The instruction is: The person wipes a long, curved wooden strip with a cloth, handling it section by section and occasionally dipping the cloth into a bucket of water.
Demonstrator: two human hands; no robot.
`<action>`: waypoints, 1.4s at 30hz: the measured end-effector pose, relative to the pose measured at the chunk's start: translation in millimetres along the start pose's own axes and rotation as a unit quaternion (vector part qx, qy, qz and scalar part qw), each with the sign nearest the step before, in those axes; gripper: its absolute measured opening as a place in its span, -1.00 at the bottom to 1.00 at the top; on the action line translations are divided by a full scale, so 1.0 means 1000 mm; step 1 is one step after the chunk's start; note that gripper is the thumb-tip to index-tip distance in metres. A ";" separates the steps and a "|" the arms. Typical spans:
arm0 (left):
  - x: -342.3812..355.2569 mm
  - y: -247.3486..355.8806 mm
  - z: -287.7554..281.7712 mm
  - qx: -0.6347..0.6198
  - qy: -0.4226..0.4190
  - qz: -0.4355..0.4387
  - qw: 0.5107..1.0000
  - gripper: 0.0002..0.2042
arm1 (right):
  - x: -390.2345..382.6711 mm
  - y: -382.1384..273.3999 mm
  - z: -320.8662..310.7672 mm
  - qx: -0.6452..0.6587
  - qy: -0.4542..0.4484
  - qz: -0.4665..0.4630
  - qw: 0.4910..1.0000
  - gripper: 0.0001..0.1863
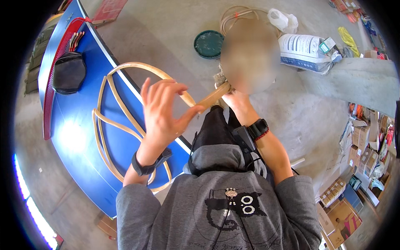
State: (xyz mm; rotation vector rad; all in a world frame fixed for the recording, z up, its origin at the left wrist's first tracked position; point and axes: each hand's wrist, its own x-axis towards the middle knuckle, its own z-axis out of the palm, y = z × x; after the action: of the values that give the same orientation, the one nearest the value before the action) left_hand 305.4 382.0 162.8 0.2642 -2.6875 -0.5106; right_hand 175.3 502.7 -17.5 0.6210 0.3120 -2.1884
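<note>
A long tan flat hose (pixel 121 102) lies in loose loops on the blue table-tennis table. One stretch of it arches off the table and folds back toward my right hand (pixel 238 101). That hand is closed around the hose near a grey, frayed, cloth-like bundle (pixel 219 78); a blurred patch hides some of its fingers. My left hand (pixel 161 109) is raised over the table's edge, its fingers spread and slightly smeared. Its thumb tip is at the fold of the hose; whether it touches is unclear.
The table (pixel 79 116) carries a red net (pixel 48 100) and a black paddle case (pixel 69 73). Beyond my feet are a green round lid or basin (pixel 208 44), coiled hose (pixel 233 16) and a white sack (pixel 303 51). Cardboard boxes (pixel 361 135) line the right side.
</note>
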 end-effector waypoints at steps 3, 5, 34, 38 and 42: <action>-0.015 -0.024 -0.006 0.004 0.082 -0.007 0.997 -0.83 | 0.000 -0.002 0.004 -0.001 -0.016 -0.007 1.000 -0.85; -0.022 -0.034 -0.006 0.015 0.107 -0.016 0.994 -0.89 | -0.002 -0.004 0.009 -0.004 -0.012 -0.016 1.000 -0.87; -0.049 -0.063 0.004 0.080 0.081 -0.111 0.987 -0.94 | 0.010 -0.028 -0.023 0.080 -0.019 0.005 0.997 -0.70; -0.054 -0.065 0.008 0.077 0.070 -0.123 0.987 -0.95 | 0.024 -0.054 -0.048 0.101 0.075 0.006 0.992 -0.68; -0.063 -0.069 0.012 0.084 0.071 -0.129 0.986 -0.93 | 0.003 -0.051 -0.014 0.070 0.184 -0.025 0.980 -0.68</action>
State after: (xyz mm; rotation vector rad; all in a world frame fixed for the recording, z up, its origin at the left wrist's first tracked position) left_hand 364.5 338.5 104.3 0.6766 -2.5723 -0.3234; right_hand 138.5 539.1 -29.9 1.1119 0.3714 -2.1473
